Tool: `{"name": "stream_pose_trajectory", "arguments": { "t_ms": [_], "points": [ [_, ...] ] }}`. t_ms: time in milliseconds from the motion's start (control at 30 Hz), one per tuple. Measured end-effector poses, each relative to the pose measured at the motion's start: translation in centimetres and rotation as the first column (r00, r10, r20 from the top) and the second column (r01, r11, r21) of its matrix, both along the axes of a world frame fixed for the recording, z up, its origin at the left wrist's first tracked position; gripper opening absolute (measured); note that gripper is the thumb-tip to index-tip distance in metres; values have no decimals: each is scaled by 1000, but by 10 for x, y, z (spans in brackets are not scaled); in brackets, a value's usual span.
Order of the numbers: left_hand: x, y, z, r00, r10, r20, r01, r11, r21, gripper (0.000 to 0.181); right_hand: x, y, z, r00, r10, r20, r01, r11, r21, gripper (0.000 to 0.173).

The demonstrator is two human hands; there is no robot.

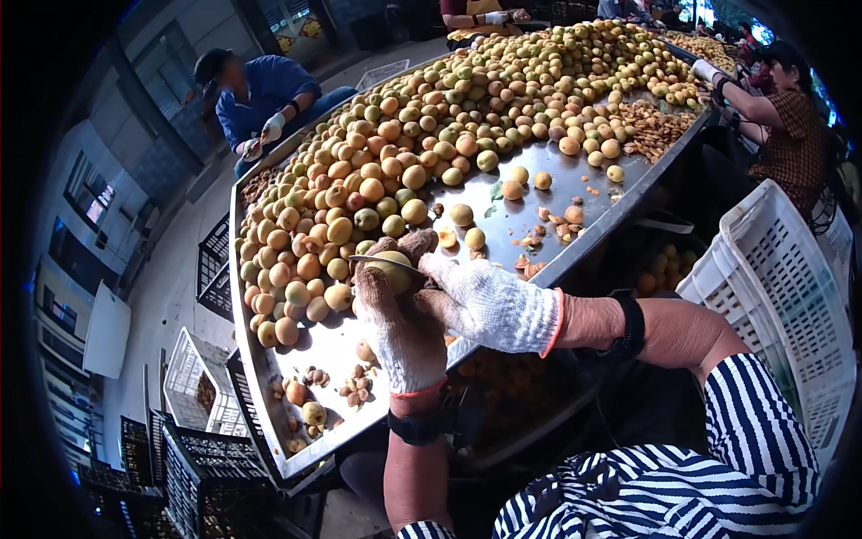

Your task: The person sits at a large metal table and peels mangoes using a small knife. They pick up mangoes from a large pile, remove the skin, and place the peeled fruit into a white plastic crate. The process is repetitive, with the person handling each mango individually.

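Note:
My left hand (pixel 397 330), in a stained white knit glove, grips a green-yellow apricot (pixel 389 273) above the near edge of the metal table. Across that fruit lies a thin curved metal blade (pixel 377 260). Its right end runs toward my right hand (pixel 481 300), which appears to hold it; the grip itself is hidden by the fingers. The right glove is white with brown-stained fingers that meet the fruit from the right side. Loose whole apricots (pixel 340 230) lie just beyond both hands. Apricot stones (pixel 355 387) sit on the steel tabletop (pixel 337 354) left of my left wrist.
A raised rim (pixel 606 226) borders the table, with a large apricot heap (pixel 471 87) on it. Halved apricots (pixel 650 128) lie far right. White plastic crates (pixel 774 269) stand at right, black crates (pixel 209 465) at lower left. Gloved people (pixel 276 101) sit around the table.

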State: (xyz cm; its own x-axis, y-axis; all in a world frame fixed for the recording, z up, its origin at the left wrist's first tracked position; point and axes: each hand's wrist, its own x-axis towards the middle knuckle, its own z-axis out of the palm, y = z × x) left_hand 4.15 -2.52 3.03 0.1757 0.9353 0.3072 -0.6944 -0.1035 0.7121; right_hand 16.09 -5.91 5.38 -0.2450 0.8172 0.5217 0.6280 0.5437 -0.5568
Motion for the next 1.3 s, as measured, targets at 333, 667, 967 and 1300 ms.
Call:
{"name": "stream_pose_trajectory", "arguments": {
  "t_ms": [333,667,967,1300],
  "points": [
    [-9,1,11,978,10,-206,22,988,151,37,10,-5,-5,1000,15,-15,-17,992,-125,24],
    [-48,2,31,824,-69,-562,162,980,117,75,31,-13,11,961,176,211,-139,974,-179,24],
    [-42,0,31,936,-94,-339,160,972,171,84,30,-16,5,921,86,381,-171,966,194,26],
    [-11,-7,1,922,-343,182,339,939,52,59,15,-24,-13,988,86,-130,-79,995,57,40]
  ]
}}
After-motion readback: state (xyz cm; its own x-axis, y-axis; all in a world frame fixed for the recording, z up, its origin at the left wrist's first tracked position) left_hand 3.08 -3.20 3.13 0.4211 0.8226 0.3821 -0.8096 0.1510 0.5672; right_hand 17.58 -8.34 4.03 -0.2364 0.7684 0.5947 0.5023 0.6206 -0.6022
